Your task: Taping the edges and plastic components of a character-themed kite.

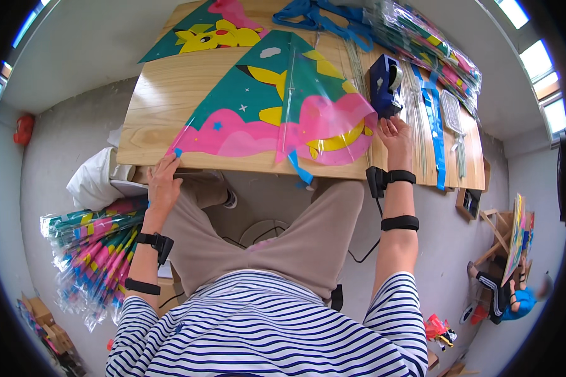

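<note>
A triangular kite (223,110) in green, pink and yellow lies on the wooden table, its right part folded over and curling up near the right edge. At its lower left corner, beside a small blue tab (178,152), my left hand (163,182) grips the corner with fingers bent at the table's front edge. My right hand (396,135) is at the front end of a dark blue tape dispenser (385,85), fingertips drawn together. Whatever is between them is too small to make out. A blue ribbon (300,168) hangs from the kite's lower edge.
Another kite sheet (217,34) lies at the far left of the table (148,119). Thin rods (415,125), blue straps (435,135) and wrapped kites (437,56) occupy the right side. More packed kites (100,251) stand by my left leg. A person (516,301) sits far right.
</note>
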Tool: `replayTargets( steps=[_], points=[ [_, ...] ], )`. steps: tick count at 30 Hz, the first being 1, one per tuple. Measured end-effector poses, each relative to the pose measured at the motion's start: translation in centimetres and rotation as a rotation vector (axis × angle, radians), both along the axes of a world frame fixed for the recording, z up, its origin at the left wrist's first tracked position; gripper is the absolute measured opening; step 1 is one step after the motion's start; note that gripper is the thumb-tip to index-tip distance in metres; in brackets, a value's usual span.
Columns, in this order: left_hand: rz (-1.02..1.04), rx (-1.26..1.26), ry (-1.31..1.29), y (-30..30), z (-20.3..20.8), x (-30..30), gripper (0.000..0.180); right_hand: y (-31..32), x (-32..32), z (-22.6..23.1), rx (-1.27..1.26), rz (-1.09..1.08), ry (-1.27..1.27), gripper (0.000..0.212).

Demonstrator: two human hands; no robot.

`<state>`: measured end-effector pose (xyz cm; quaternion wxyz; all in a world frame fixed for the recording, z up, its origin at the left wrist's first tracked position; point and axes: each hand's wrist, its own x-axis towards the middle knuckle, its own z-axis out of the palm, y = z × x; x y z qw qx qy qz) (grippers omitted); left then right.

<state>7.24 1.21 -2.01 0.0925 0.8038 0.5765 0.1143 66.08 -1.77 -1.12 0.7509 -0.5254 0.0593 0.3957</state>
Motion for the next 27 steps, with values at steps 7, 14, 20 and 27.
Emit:
replayTargets(
  steps=[7, 14, 20, 27],
  points=[
    [0.004, 0.001, 0.011, -0.2, 0.0, -0.2, 0.056, 0.7, 0.5, -0.9, -0.004, -0.002, -0.159, 0.030],
    [-0.024, 0.010, -0.006, 0.1, -0.2, -0.1, 0.056, 0.1, 0.6, -1.2, 0.107, -0.047, -0.159, 0.030],
    [0.007, 0.017, 0.014, -0.4, -0.2, -0.9, 0.055, 2.1, -1.4, -1.3, -0.055, -0.025, -0.199, 0.032],
    [0.022, 0.061, 0.020, -0.3, -0.5, -0.8, 0.054, 0.4, 6.0, -9.0, -0.341, -0.169, -0.951, 0.015]
  ],
)
